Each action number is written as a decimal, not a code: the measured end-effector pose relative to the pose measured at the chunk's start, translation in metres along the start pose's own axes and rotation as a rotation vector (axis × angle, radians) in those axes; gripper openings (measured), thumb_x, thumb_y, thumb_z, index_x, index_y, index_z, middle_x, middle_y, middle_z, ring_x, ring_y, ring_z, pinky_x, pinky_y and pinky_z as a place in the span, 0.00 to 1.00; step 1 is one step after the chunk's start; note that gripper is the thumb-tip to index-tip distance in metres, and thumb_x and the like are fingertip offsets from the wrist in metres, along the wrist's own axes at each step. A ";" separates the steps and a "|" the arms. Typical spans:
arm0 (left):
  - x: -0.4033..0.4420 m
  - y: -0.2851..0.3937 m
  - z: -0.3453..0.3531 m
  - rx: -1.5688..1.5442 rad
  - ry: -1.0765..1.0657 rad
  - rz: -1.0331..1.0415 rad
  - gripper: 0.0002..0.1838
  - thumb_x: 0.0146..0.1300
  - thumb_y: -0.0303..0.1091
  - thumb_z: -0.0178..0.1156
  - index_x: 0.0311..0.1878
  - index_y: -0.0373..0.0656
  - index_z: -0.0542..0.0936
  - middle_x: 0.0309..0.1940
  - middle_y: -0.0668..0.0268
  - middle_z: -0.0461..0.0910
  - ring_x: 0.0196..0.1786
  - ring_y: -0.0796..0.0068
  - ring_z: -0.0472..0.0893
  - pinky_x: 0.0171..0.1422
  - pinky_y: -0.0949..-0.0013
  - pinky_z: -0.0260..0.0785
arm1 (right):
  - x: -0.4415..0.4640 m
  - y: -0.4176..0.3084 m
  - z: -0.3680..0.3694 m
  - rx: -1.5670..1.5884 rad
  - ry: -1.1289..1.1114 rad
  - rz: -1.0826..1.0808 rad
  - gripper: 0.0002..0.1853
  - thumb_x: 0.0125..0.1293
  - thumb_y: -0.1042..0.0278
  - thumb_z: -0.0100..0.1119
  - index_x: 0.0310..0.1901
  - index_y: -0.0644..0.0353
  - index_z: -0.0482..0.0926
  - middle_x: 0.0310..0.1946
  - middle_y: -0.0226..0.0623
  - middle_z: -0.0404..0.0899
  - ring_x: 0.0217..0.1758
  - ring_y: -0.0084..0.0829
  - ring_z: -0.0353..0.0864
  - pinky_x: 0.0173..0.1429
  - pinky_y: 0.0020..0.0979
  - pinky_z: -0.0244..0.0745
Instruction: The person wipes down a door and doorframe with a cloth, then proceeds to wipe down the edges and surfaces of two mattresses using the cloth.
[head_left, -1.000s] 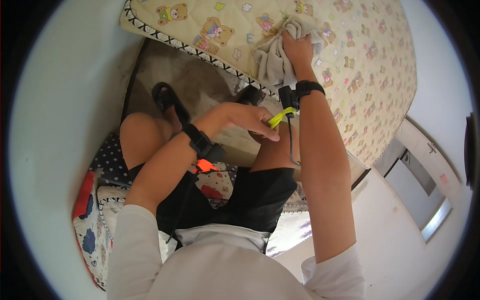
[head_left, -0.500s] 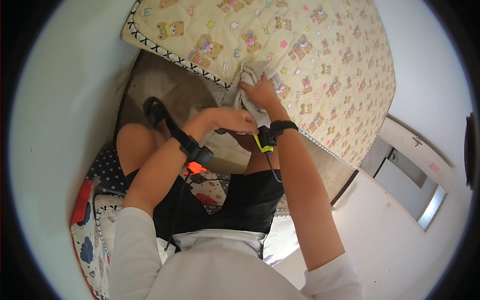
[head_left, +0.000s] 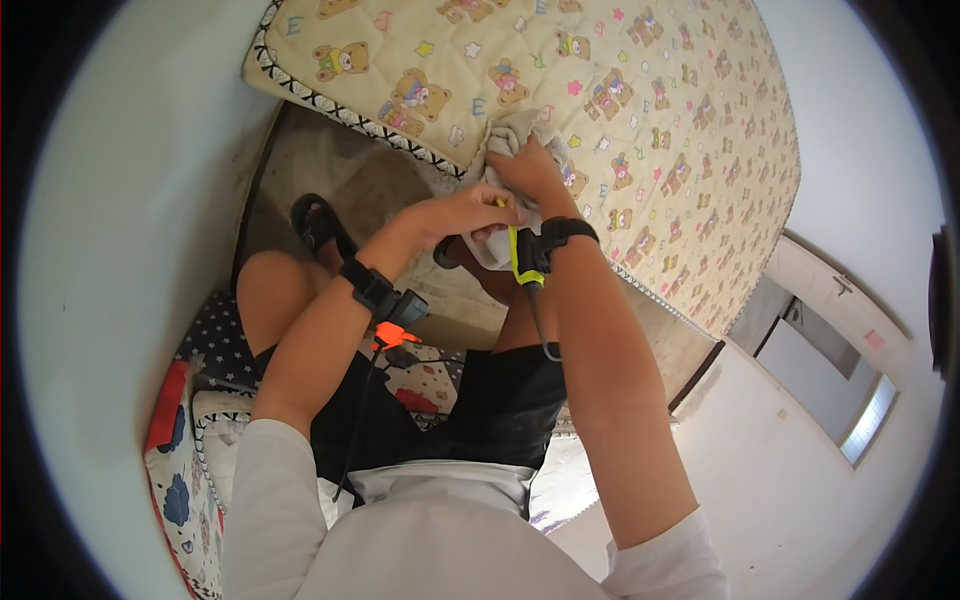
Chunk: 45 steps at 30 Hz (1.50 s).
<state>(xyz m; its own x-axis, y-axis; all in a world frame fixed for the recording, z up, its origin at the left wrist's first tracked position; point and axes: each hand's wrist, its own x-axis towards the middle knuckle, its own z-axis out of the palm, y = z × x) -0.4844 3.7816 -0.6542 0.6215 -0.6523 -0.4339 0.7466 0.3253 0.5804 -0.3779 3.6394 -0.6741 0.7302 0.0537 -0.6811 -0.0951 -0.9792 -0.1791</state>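
My right hand (head_left: 532, 172) is closed on a bunched grey-white cloth (head_left: 512, 135), pressed against the bear-print mattress (head_left: 680, 130). Part of the cloth hangs below the hand, toward my leg. Just below it and to its left, my left hand (head_left: 475, 212) has its fingers drawn together on the upper end of a yellow-green strap (head_left: 514, 250). That strap runs down to the black device (head_left: 532, 255) banded to my right wrist, from which a dark cable hangs. A second black device (head_left: 385, 295) with an orange piece (head_left: 395, 335) is strapped to my left wrist.
The mattress stands tilted in front of me, its black-and-white trimmed edge (head_left: 370, 133) to the left. Beneath is a stained brown surface (head_left: 300, 150) where my sandalled foot (head_left: 318, 225) rests. Patterned bedding (head_left: 215, 340) lies under me. A white door (head_left: 825, 285) stands at right.
My left hand has moved up, drawing the yellow-green strap upward with it. My right hand and the cloth have shifted slightly, still against the mattress.
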 end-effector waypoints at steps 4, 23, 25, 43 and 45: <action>0.002 0.003 -0.002 0.015 0.021 0.098 0.12 0.66 0.41 0.65 0.30 0.51 0.74 0.21 0.80 0.69 0.22 0.89 0.64 0.26 0.80 0.53 | -0.005 -0.003 0.009 0.009 0.074 0.016 0.54 0.48 0.40 0.64 0.71 0.69 0.58 0.61 0.64 0.72 0.70 0.62 0.64 0.69 0.46 0.67; 0.029 -0.019 -0.015 -0.183 0.542 0.007 0.12 0.66 0.46 0.59 0.33 0.51 0.72 0.26 0.77 0.69 0.29 0.82 0.71 0.36 0.75 0.66 | -0.026 -0.013 0.034 -0.033 0.422 0.032 0.43 0.48 0.50 0.72 0.64 0.64 0.67 0.64 0.72 0.61 0.53 0.61 0.80 0.53 0.46 0.80; 0.029 -0.016 -0.016 -0.196 0.542 0.013 0.14 0.66 0.49 0.58 0.33 0.50 0.72 0.28 0.74 0.72 0.31 0.79 0.75 0.40 0.72 0.70 | -0.025 -0.012 0.035 -0.018 0.443 0.008 0.41 0.47 0.52 0.72 0.62 0.62 0.69 0.62 0.71 0.64 0.52 0.62 0.80 0.51 0.47 0.80; 0.045 -0.042 -0.013 0.039 0.412 0.210 0.05 0.60 0.29 0.54 0.33 0.47 0.67 0.33 0.74 0.69 0.43 0.80 0.71 0.53 0.74 0.64 | 0.005 0.035 0.043 -0.013 0.526 -0.386 0.31 0.48 0.47 0.69 0.46 0.64 0.77 0.40 0.62 0.78 0.41 0.59 0.82 0.41 0.51 0.78; 0.039 -0.044 -0.014 0.047 0.342 0.181 0.06 0.59 0.25 0.54 0.33 0.46 0.67 0.34 0.74 0.69 0.43 0.81 0.71 0.54 0.75 0.63 | 0.002 0.042 0.045 0.075 0.541 -0.419 0.31 0.50 0.44 0.67 0.44 0.67 0.78 0.37 0.62 0.78 0.37 0.58 0.82 0.40 0.51 0.78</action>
<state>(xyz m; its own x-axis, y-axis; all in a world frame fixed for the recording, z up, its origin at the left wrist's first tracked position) -0.4895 3.7517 -0.7060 0.7916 -0.3184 -0.5216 0.6106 0.3778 0.6960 -0.4109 3.6074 -0.7153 0.9489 0.3004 -0.0966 0.2367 -0.8799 -0.4119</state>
